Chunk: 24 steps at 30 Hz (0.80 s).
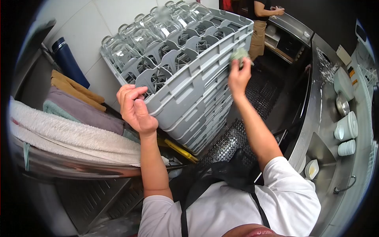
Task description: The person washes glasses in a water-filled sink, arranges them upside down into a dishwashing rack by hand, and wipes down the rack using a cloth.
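A tall stack of grey plastic glass racks (197,65) stands in front of me. Upside-down clear glasses (144,33) fill the far-left side of the top rack, and the compartments nearer me show bare dividers. My left hand (136,108) is at the near-left corner of the top rack, fingers curled over its rim. My right hand (240,79) pinches a crumpled pale green cloth (239,57) against or just beside the stack's right side; whether it touches is hard to tell.
Folded towels (75,126) hang over a metal rail at left, beside a dark blue bottle (70,62). A steel counter with a sink (321,152) and stacked white dishes (347,126) runs along the right. Another person (258,31) stands at the back counter. A wet patterned mat (237,132) covers the floor.
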Motion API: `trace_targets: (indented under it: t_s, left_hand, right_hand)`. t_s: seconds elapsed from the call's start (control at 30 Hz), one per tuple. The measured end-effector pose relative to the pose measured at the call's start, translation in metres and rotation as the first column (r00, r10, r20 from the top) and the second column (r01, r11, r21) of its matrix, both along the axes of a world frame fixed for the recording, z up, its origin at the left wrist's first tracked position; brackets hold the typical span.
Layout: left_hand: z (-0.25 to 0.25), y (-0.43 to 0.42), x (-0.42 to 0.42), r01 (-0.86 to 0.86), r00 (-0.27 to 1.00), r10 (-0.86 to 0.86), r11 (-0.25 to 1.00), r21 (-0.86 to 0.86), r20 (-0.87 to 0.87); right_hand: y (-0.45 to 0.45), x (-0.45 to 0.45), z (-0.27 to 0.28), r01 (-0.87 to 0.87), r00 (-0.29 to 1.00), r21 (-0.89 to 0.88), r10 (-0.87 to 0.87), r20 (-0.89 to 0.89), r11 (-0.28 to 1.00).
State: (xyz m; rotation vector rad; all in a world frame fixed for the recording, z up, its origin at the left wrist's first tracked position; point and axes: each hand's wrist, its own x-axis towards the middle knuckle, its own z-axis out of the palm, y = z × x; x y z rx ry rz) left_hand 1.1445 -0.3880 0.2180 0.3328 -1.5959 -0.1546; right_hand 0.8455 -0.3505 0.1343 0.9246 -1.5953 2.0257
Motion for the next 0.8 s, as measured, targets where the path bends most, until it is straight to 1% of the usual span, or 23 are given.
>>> trace_targets:
  t_s: [0.03, 0.07, 0.1, 0.17, 0.2, 0.3, 0.33, 0.43, 0.5, 0.53, 0.57, 0.63, 0.67, 0.7, 0.77, 0.8]
  left_hand:
    - [0.000, 0.002, -0.001, -0.001, 1.000, 0.001, 1.000, 0.023, -0.014]
    - [0.000, 0.004, -0.003, 0.001, 1.000, 0.000, 0.999, 0.045, -0.029]
    - [-0.001, 0.005, -0.005, 0.004, 0.999, -0.001, 0.998, 0.067, -0.045]
    - [-0.002, 0.004, -0.003, 0.016, 1.000, -0.015, 0.999, 0.051, -0.020]
    - [-0.002, 0.003, -0.002, 0.016, 1.000, -0.015, 0.999, 0.037, -0.014]
    - [-0.001, 0.006, -0.001, 0.014, 1.000, -0.014, 0.999, 0.028, 0.002]
    - [-0.001, 0.005, -0.001, 0.009, 1.000, -0.009, 1.000, 0.030, 0.003]
    - [-0.001, 0.004, 0.000, 0.003, 1.000, -0.004, 1.000, 0.030, 0.021]
    - [0.000, 0.005, 0.002, -0.014, 0.999, 0.013, 1.000, 0.014, 0.035]
    - [0.000, 0.004, 0.001, -0.029, 0.999, 0.029, 1.000, -0.001, 0.039]
    - [0.000, 0.004, 0.001, -0.045, 0.998, 0.045, 0.999, -0.015, 0.045]
    - [-0.001, 0.002, 0.003, -0.054, 0.998, 0.055, 0.998, -0.019, 0.042]
    - [-0.001, 0.001, 0.003, -0.053, 0.998, 0.054, 0.998, -0.021, 0.040]
    - [-0.001, 0.002, 0.001, -0.048, 0.998, 0.049, 0.999, -0.021, 0.039]
    - [-0.002, 0.001, 0.000, -0.031, 0.999, 0.031, 0.999, -0.010, 0.035]
    - [-0.002, 0.001, 0.002, -0.028, 0.999, 0.028, 1.000, -0.006, 0.037]
  right_hand:
    - [0.009, 0.030, -0.004, -0.094, 0.996, -0.025, 0.094, -0.006, 0.995]
    - [0.020, 0.054, -0.011, -0.216, 0.976, -0.003, 0.216, -0.037, 0.976]
    - [0.025, 0.075, -0.025, -0.307, 0.941, 0.025, 0.308, -0.139, 0.951]
    - [0.047, 0.126, -0.027, -0.293, 0.880, 0.150, 0.328, -0.344, 0.944]
    - [0.056, 0.142, -0.031, -0.331, 0.845, 0.193, 0.381, -0.374, 0.924]
    - [0.058, 0.147, -0.032, -0.433, 0.661, 0.215, 0.470, -0.585, 0.875]
    - [0.055, 0.134, -0.028, -0.407, 0.621, 0.224, 0.448, -0.643, 0.885]
    - [0.041, 0.103, -0.029, -0.256, 0.680, 0.227, 0.342, -0.649, 0.940]
    - [0.035, 0.077, -0.019, -0.169, 0.768, 0.117, 0.205, -0.607, 0.979]
    - [0.035, 0.070, -0.007, -0.144, 0.874, 0.073, 0.162, -0.458, 0.987]
    - [0.035, 0.065, 0.005, -0.113, 0.950, 0.037, 0.119, -0.289, 0.993]
    - [0.028, 0.056, 0.013, -0.217, 0.973, 0.031, 0.218, -0.075, 0.976]
    - [0.026, 0.057, 0.011, -0.231, 0.955, 0.116, 0.248, -0.164, 0.966]
    - [0.027, 0.069, 0.006, -0.252, 0.961, 0.098, 0.261, -0.086, 0.963]
    - [0.035, 0.084, 0.002, -0.190, 0.936, 0.089, 0.208, -0.286, 0.978]
    - [0.044, 0.099, 0.005, -0.142, 0.883, 0.071, 0.158, -0.442, 0.987]
